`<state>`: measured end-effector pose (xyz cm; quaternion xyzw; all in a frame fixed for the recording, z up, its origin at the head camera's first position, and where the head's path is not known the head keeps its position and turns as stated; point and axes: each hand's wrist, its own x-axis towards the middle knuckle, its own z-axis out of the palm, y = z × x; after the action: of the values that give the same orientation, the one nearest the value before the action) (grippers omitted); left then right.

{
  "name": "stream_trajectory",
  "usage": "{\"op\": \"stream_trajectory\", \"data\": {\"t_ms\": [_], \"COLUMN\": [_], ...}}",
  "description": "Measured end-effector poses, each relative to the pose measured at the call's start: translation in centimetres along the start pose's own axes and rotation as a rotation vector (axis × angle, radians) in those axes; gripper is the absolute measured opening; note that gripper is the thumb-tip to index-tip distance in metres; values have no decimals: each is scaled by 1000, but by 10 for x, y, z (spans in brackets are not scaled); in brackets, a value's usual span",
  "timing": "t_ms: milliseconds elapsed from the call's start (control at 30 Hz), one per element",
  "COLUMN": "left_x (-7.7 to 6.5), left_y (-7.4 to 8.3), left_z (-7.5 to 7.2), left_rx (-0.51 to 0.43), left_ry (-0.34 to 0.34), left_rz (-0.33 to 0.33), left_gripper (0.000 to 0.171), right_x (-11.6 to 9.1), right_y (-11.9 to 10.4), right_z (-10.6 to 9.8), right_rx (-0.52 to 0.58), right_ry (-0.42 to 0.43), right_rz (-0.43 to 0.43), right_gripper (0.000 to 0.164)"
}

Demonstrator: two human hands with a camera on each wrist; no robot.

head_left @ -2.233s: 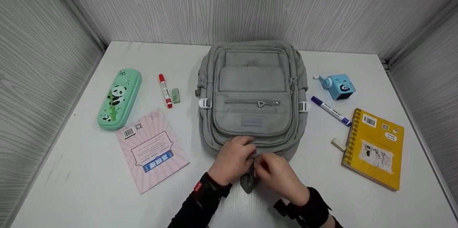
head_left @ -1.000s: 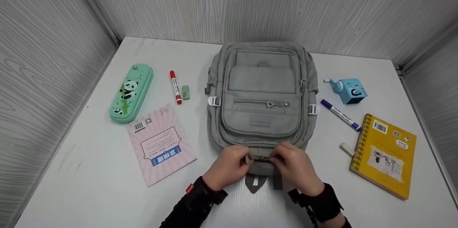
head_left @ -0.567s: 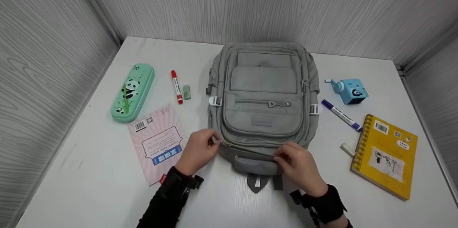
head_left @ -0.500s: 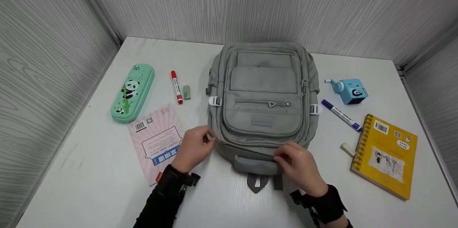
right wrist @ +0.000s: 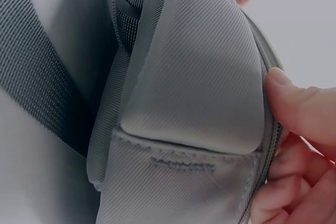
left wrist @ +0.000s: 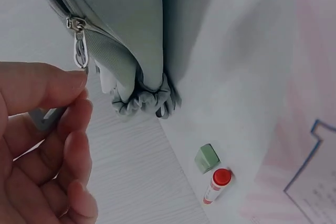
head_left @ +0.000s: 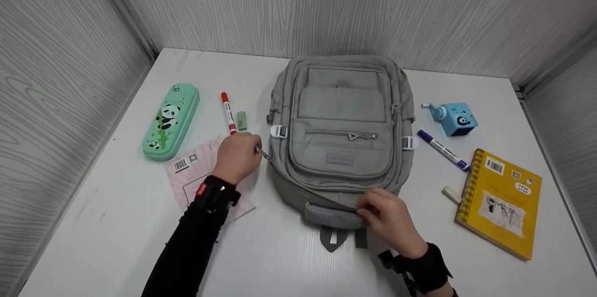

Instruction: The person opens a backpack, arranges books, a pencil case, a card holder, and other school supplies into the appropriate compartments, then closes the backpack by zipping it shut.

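Observation:
A grey backpack lies front side up in the middle of the table. At its left side, my left hand pinches a zipper pull between thumb and forefinger. The left wrist view shows the metal slider on the zipper track, with a dark gap between the fabric edges behind it. My right hand pinches the zippered edge near the top handle, which points toward me. Up close in the right wrist view, the right thumb presses on the zipper tape, fingers curled beneath.
Left of the bag are a green panda pencil case, a red marker, a green eraser and a pink booklet, partly under my left arm. On the right lie a blue sharpener, blue marker, pale eraser and yellow notebook.
My left hand has drawn the zipper pull from the near edge leftward and up along the bag's left side. The right hand moved slightly right, then stayed at the near edge.

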<state>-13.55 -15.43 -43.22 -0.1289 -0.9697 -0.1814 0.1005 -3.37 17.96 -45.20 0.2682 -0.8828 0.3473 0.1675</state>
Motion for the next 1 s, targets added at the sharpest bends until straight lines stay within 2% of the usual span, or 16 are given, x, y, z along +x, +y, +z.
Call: {"op": "stream_trajectory", "data": {"t_ms": [133,300,567,800,1000], "left_x": [19,40,69,78,75], "left_y": [-6,-10,-9,-11,-12], "left_z": [3,8,14,25,27], "left_rx": [96,137,213,220,116], "left_ry": [11,-35,-73,-46,-98], "left_rz": [13,-26,-96,-198,-253], "left_gripper": [8,8,12,14,14], "right_x": [-1,-2,-1,-1,-4], "right_y": [0,0,4,8,5], "right_z": [1,1,3,4,-2], "right_rx": [24,58,96,128,93], "right_ry": [-7,-31,-82,-100,-115], "right_rz": [-19,-45,-97,-119,0], "right_gripper": [33,33,30,30,28]}}
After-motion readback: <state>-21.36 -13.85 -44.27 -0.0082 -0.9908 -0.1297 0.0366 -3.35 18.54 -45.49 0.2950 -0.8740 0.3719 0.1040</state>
